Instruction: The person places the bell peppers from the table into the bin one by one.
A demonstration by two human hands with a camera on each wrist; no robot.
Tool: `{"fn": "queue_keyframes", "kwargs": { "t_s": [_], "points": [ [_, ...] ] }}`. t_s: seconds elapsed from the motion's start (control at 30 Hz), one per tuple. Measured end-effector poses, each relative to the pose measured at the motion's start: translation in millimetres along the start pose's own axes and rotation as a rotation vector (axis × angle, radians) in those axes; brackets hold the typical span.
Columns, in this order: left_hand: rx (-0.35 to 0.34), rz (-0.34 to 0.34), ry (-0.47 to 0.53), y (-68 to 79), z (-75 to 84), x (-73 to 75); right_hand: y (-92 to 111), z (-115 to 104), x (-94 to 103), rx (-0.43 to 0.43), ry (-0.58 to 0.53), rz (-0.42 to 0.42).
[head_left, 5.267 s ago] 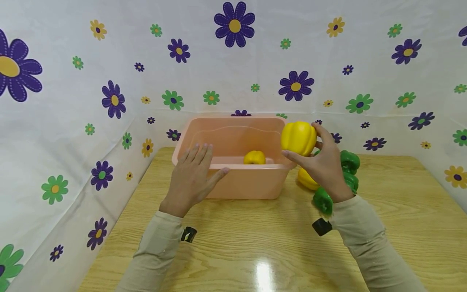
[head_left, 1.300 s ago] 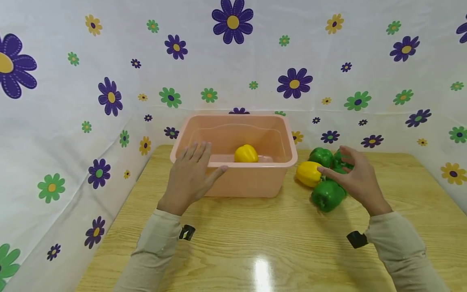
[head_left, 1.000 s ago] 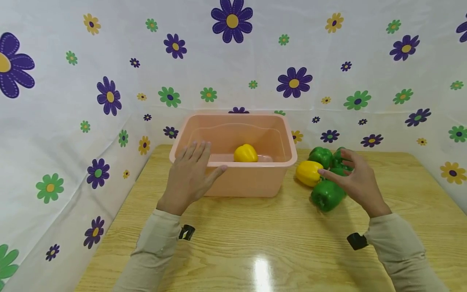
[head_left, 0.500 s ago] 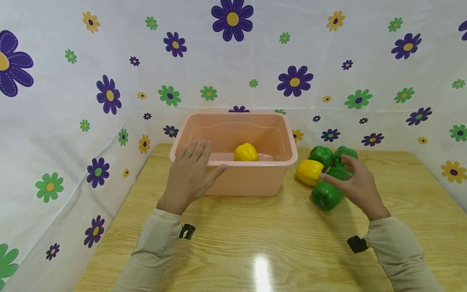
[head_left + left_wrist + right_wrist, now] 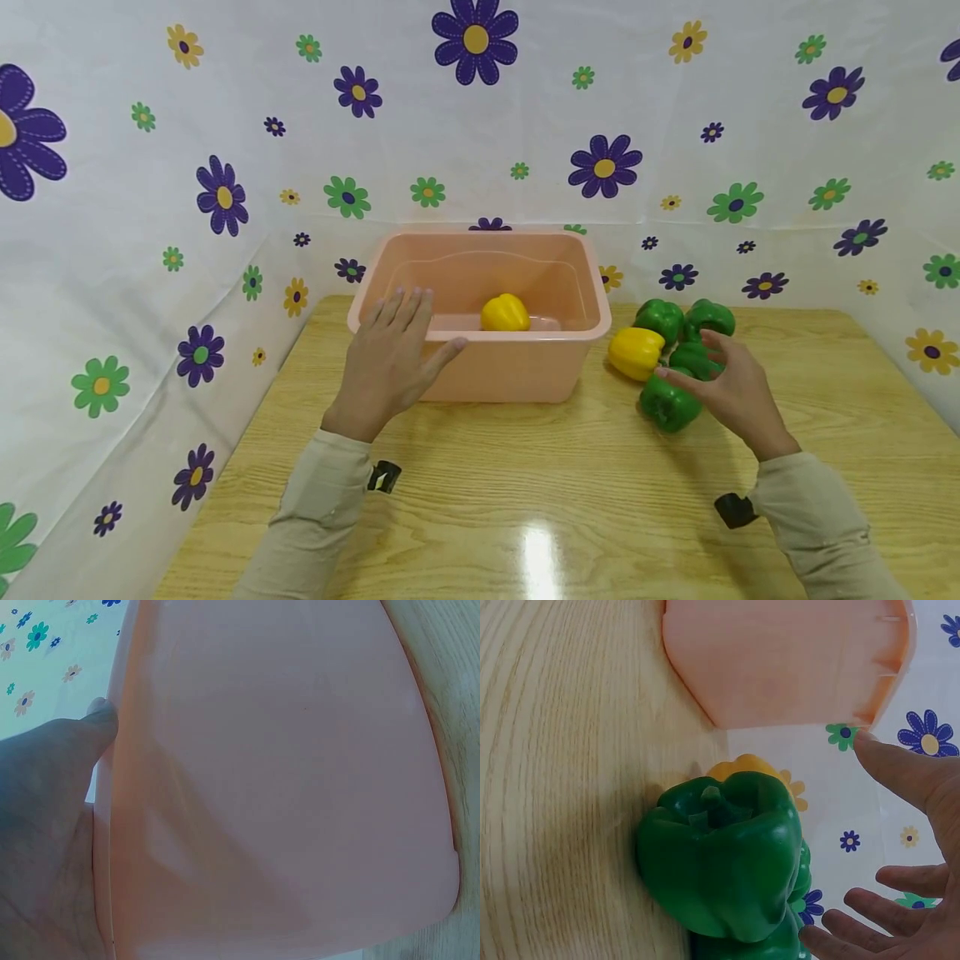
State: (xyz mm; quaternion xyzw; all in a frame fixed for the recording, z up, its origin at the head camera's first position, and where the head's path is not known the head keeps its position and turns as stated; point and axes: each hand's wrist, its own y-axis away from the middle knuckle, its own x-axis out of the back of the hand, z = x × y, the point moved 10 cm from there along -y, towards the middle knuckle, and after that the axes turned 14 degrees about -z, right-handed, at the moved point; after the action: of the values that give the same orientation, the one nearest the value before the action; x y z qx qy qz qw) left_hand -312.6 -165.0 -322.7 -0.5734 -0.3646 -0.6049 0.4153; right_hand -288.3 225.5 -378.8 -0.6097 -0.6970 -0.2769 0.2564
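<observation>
My left hand (image 5: 386, 358) rests on the front rim of a peach plastic bin (image 5: 495, 367), fingers straight. In the left wrist view the thumb lies along the rim of the bin (image 5: 285, 780). One yellow bell pepper (image 5: 505, 313) shows inside the bin; the front wall hides part of the floor. My right hand (image 5: 738, 387) hovers beside a cluster of bell peppers, thumb and fingers spread with nothing between them. Nearest it are green bell peppers (image 5: 670, 402), and a yellow bell pepper (image 5: 636, 353) lies on their left. The right wrist view shows a green bell pepper (image 5: 724, 855) apart from the fingers.
Two more green bell peppers (image 5: 660, 320) sit at the back of the cluster. Everything stands on a wooden table (image 5: 465, 500). A white flower-print cloth (image 5: 525, 125) hangs behind and along the sides.
Earlier the right hand held a yellow bell pepper by the bin's right rim; it has let go and moved right to the cluster. Lately it sank slightly. The left hand stayed put.
</observation>
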Motion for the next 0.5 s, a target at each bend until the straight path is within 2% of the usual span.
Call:
{"fn": "queue_keyframes", "kwargs": {
  "t_s": [0.5],
  "points": [
    [-0.009,0.022,-0.009,-0.5,0.7,0.9,0.7,10.7,-10.6,-0.036,0.017,-0.021]
  ]
}}
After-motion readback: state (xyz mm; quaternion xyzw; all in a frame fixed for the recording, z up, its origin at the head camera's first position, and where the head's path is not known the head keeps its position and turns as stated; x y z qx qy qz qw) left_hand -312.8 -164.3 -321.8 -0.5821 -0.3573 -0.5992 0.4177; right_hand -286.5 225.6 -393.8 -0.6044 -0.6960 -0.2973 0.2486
